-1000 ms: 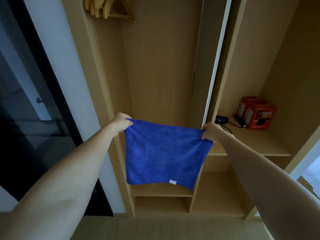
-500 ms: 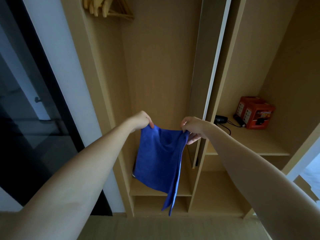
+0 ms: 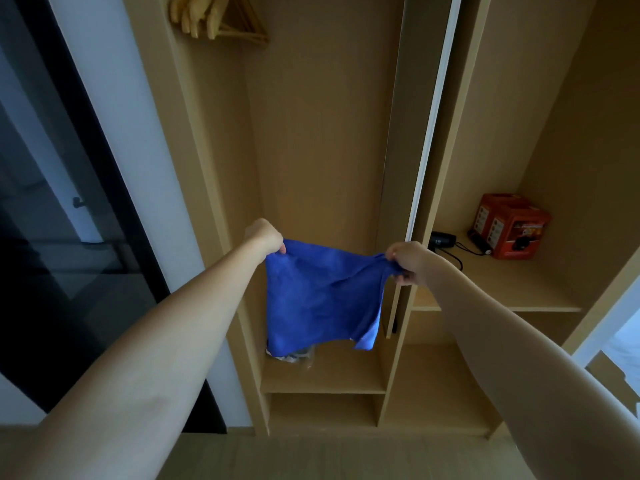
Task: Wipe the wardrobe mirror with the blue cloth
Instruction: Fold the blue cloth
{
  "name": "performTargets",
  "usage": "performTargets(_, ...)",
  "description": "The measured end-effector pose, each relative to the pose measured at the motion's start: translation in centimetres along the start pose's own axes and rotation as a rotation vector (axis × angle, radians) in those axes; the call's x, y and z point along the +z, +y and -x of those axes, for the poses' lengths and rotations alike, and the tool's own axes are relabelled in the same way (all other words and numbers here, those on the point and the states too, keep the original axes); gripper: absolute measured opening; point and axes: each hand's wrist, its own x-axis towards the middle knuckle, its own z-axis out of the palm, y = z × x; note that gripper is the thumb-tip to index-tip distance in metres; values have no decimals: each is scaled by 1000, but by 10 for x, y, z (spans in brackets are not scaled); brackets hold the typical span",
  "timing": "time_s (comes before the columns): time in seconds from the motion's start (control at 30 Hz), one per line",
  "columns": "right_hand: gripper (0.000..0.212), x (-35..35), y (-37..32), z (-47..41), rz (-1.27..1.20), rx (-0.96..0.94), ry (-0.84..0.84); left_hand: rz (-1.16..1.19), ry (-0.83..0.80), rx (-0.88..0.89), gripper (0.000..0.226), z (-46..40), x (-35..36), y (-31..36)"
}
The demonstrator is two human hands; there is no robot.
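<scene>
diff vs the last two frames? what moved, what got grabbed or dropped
The hands came together half a second ago, folding the blue cloth narrow, and have now spread apart again, leaving it hanging wider but slack and creased. The left hand and right hand kept pinching its top corners throughout; nothing was dropped. The orange box and wooden hangers stayed put.

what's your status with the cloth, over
Left hand and right hand each grip a top corner. Blue cloth hangs spread in front of the open wardrobe. Not yet on any mirror. Nothing blocking.
</scene>
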Motion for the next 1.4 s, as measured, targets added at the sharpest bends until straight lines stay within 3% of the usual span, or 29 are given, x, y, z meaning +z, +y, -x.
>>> performTargets(0.1,10,3,5,1,227,-17,-196,-85,-47,19,11,-4,5,-2)
performTargets(0.17,9,6,7,-1,268,36,-222,-94,-29,34,5,-6,9,-3)
performTargets(0.2,3,8,8,-3,245,50,-216,-77,-26,35,2,-9,11,-4)
performTargets(0.3,14,12,11,-5,120,28,-165,-38,-57,78,7,-9,21,-1)
performTargets(0.4,19,16,9,7,-60,-22,-348,52,-241,166,12,-5,32,6)
performTargets(0.5,30,23,4,20,5,-107,-535,69,-376,271,16,0,40,14)
performTargets(0.57,31,30,1,20,199,-176,-514,51,-409,325,36,7,41,19)
performTargets(0.67,14,39,-4,18,528,-328,-392,51,-489,401,60,17,39,26)
performTargets(0.77,18,48,-9,17,527,-394,-232,-76,-558,500,77,24,40,32)
performTargets(0.83,23,49,-12,21,476,-364,-253,-224,-564,563,86,29,40,35)
performTargets(0.93,23,47,-13,25,359,-302,-432,-361,-555,595,69,32,42,35)
performTargets(1.0,24,44,-14,24,267,-295,-467,-402,-522,615,63,31,43,34)
performTargets(1.07,26,43,-15,19,231,-282,-472,-421,-472,634,41,30,45,33)
performTargets(1.17,19,42,-19,16,464,-328,-379,-389,-425,654,20,25,44,33)
performTargets(1.23,25,39,-20,10,702,-393,-281,-300,-435,646,9,19,42,30)
performTargets(1.33,43,32,-12,-2,990,-471,-159,-164,-487,610,13,15,34,26)
performTargets(1.4,42,28,-3,-9,1071,-503,-74,-93,-523,600,15,16,27,24)
